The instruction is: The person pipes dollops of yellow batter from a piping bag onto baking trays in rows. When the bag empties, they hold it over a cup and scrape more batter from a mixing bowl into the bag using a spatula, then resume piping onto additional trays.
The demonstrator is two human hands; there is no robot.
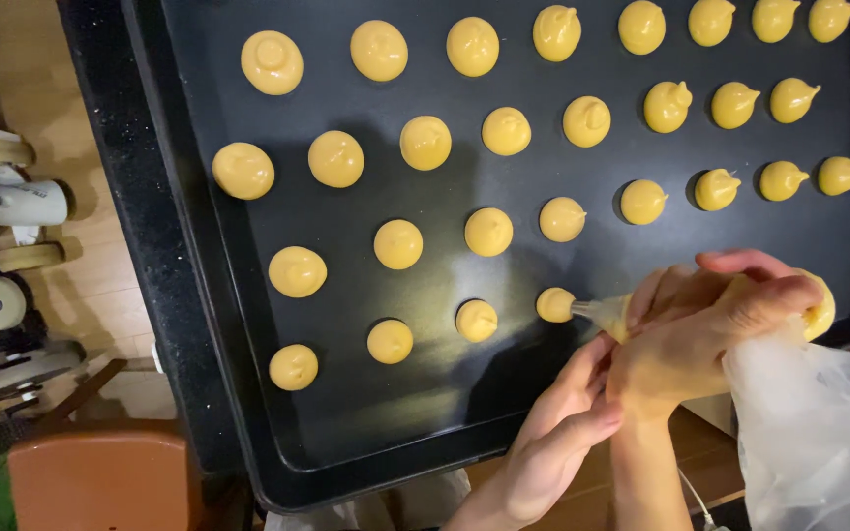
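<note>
The right hand [715, 329] was clenched around a piping bag [799, 413] of yellow batter; the left hand [563, 423] pressed fingers together under it, steadying the nozzle [597, 311]. Piping looked mid-row: a fresh mound [555, 305] sat at the tip, toward nine o'clock. Next seemed a clean lift, then a shift toward three o'clock. Mounds were glossy, some peaked, in rows on the black tray [248, 324]
</note>
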